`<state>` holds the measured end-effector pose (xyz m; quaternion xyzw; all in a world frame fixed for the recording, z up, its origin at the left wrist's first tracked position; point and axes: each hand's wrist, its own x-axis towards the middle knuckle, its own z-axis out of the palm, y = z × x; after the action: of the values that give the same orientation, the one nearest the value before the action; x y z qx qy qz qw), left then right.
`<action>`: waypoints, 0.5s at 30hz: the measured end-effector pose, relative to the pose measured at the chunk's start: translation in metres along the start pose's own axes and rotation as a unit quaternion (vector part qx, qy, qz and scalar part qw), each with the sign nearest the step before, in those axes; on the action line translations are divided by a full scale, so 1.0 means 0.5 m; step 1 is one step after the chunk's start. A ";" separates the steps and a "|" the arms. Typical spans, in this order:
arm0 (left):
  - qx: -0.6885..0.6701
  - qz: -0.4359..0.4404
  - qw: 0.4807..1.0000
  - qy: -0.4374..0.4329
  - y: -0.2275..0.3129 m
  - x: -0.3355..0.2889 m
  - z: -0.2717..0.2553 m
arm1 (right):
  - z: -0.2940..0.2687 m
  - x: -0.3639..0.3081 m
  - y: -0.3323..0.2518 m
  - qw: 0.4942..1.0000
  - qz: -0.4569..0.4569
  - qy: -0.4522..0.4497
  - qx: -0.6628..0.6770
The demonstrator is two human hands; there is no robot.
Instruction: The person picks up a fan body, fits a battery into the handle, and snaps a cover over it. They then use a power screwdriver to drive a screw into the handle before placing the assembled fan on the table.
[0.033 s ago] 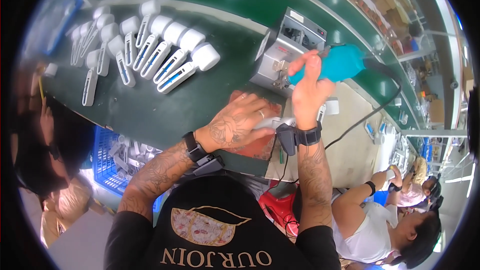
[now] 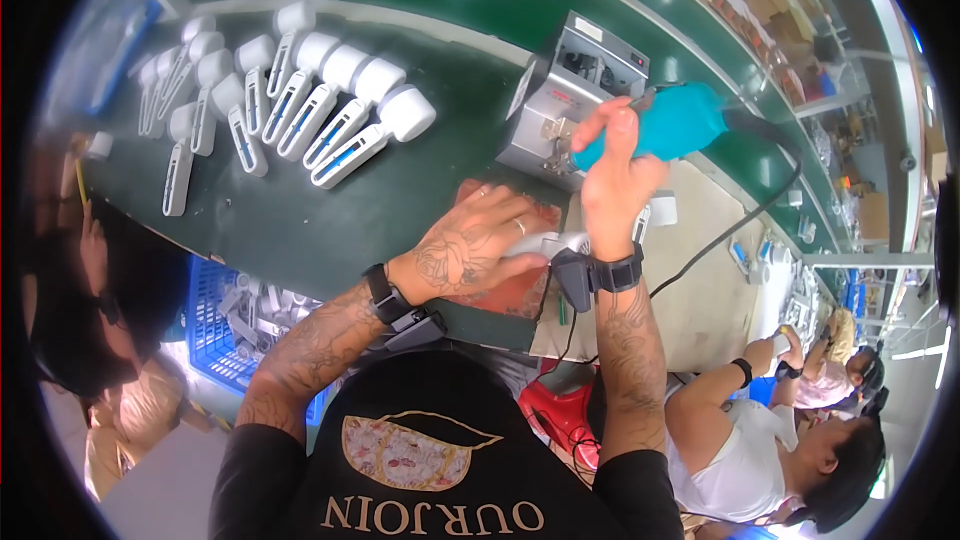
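My right hand (image 2: 622, 185) is wrapped round a teal electric screwdriver (image 2: 682, 124), which trails a black cord. The screwdriver's front end is at the face of a grey box-shaped screw feeder (image 2: 537, 112); its very tip is hard to make out. On a worn reddish mat (image 2: 512, 298), my left hand (image 2: 468, 248) closes over a white-grey plastic part (image 2: 545, 242), holding it down. Fingers hide much of that part, and the right wrist covers its far end.
Several white handheld devices (image 2: 348, 154) with round heads lie on the green table at the left. A blue basket (image 2: 205, 325) of grey parts stands below the table edge. At right is a beige board (image 2: 705, 285), with a co-worker (image 2: 735, 460) beyond.
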<state>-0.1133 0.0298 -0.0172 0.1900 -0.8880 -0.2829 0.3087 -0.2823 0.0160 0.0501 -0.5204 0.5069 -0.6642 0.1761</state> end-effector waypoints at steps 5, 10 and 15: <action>-0.004 0.004 1.000 0.024 -0.003 -0.001 0.007 | -0.048 -0.075 -0.042 0.998 0.063 -0.008 0.019; -0.018 0.020 1.000 0.007 -0.009 -0.003 0.004 | -0.074 -0.114 -0.054 0.994 0.084 -0.012 0.068; -0.027 0.019 0.999 0.006 -0.009 -0.003 0.006 | -0.078 -0.126 -0.039 0.995 0.076 -0.023 0.057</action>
<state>-0.1134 0.0283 -0.0229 0.1668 -0.8816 -0.2995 0.3243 -0.2855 0.0913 0.0369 -0.4846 0.5020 -0.6645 0.2674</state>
